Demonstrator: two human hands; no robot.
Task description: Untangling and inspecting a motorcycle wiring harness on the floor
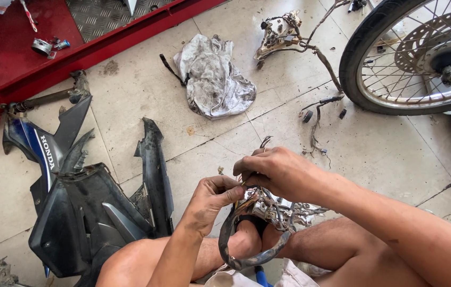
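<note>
No packages, signs or screens in view. One label only: white lettering decal on the blue and white stripe of the dark plastic motorcycle fairing panel (42, 149), lying on the tiled floor at left.

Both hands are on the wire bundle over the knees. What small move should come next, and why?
Probably draw one wire free with the right hand while the left hand steadies the wire harness. Both hands pinch at the same knot of wires, and the taped loop hangs loose below.
</note>
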